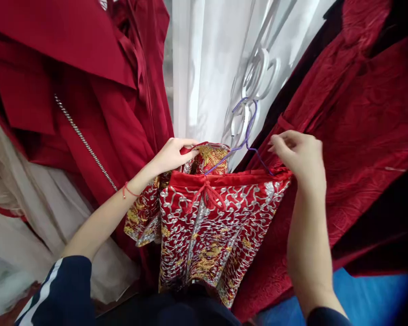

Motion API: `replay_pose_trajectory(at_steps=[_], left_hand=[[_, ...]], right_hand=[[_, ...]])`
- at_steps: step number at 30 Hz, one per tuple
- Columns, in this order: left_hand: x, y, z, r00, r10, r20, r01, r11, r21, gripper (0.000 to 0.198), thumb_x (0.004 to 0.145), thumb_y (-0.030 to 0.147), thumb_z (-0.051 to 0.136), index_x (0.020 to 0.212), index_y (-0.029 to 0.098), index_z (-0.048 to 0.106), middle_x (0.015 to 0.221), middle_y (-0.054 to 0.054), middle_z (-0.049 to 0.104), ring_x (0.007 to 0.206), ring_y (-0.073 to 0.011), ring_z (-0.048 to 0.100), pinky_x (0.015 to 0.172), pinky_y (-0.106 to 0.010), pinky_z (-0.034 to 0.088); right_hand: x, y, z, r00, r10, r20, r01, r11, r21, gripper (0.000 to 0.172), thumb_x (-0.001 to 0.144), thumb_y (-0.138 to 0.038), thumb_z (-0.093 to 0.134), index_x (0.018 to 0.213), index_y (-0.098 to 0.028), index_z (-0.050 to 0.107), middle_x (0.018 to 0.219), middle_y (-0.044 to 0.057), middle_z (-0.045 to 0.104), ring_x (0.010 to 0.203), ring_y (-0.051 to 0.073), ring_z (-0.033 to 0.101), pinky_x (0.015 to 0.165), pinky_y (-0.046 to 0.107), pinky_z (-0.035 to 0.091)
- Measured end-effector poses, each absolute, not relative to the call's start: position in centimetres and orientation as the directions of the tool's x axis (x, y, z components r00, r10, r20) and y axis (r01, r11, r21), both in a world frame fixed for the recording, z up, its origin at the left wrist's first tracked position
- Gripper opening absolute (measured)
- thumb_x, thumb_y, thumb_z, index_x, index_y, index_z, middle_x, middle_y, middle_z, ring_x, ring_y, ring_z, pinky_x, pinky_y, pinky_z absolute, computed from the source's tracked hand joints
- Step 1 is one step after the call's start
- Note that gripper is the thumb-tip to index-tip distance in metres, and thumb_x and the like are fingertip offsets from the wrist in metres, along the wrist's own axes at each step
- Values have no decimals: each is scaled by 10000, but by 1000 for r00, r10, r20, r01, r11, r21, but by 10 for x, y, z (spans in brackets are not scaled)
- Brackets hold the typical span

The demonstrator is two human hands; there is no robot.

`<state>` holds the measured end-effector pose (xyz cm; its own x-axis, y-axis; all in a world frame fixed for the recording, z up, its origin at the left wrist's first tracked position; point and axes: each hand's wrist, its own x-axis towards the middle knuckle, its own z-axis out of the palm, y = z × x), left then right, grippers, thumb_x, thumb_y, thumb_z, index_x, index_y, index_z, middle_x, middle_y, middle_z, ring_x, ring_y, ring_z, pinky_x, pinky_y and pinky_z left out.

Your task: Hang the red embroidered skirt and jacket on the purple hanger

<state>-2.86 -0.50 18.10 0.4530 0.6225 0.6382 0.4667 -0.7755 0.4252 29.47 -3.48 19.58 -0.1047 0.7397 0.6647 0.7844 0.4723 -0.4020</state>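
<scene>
A red skirt (221,226) with silver and gold embroidery hangs from a purple wire hanger (248,131). Its red waistband is tied at the front with a cord bow (209,194). Behind its left side is a matching embroidered garment (212,158), partly hidden by the skirt. My left hand (177,154) grips the upper edge of this rear garment between thumb and fingers. My right hand (299,156) is above the right end of the waistband, its fingers loosely curled and thumb apart, with nothing visible in them. The hanger's hook meets a white ring (240,120).
Large red garments hang on the left (122,113) and right (370,127). A silver beaded chain (85,140) crosses the left one, above pale sheer fabric (71,203). White curtain (211,68) and a white scrolled metal stand (258,72) are behind. Blue flooring (370,299) shows lower right.
</scene>
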Motion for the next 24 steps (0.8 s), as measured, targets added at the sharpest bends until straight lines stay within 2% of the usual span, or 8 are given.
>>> replay_pose_trajectory(at_steps=[2,4,5,8,14,17,20,24], left_hand=[[-21,5,182,484,620,617,447,-782,435,331,881,304,580,1097,131,763,1004,-62,774,871,-162,668,852,-286,499],[-14,16,181,491,639,592,455,-768,452,352,878,315,573,1111,127,758,976,-57,774,855,-165,664,844,-293,501],[-11,21,180,499,650,573,459,-759,461,360,876,322,571,1115,127,756,962,-52,774,843,-165,661,840,-297,501],[-5,30,175,598,665,447,441,-739,509,348,863,344,579,1054,128,772,913,-46,771,800,-164,656,813,-296,504],[9,25,165,844,512,160,319,-719,617,318,821,387,656,970,143,793,892,-42,778,822,-186,687,791,-284,520],[18,20,166,828,523,203,323,-740,590,328,832,378,659,1027,145,783,959,-66,785,880,-202,701,843,-308,526],[21,20,167,797,536,278,334,-774,538,386,853,367,634,1148,146,747,1040,-98,777,976,-218,701,897,-339,526],[7,25,169,805,513,300,355,-820,450,598,849,376,649,1407,171,583,1158,-102,742,1017,-210,680,923,-333,509]], right_hand=[[314,-16,206,-305,920,245,727,392,-564,508,898,-620,542,1012,-167,740,731,77,725,509,165,594,548,311,465],[321,1,211,-456,890,-25,685,333,-648,577,829,-677,604,1035,-156,740,678,46,722,378,94,463,427,255,371],[321,8,211,-505,859,-90,673,327,-663,608,816,-697,608,1040,-147,738,630,30,705,340,67,392,383,235,305],[315,22,203,-548,819,-169,676,315,-667,661,786,-743,618,985,-125,742,456,-23,592,298,44,284,333,217,181],[291,29,188,-611,749,-256,670,317,-672,639,747,-787,619,702,-153,681,396,-39,517,309,40,328,358,201,229],[281,27,187,-548,772,-322,727,250,-640,617,736,-766,639,632,-158,642,404,-22,512,329,57,365,369,216,264],[279,25,188,-464,809,-360,777,178,-603,491,737,-641,715,703,-152,680,433,-22,518,392,93,433,422,240,354],[285,23,191,-424,865,-270,765,182,-618,300,747,-470,729,794,-174,717,541,0,604,532,152,562,567,284,481]])
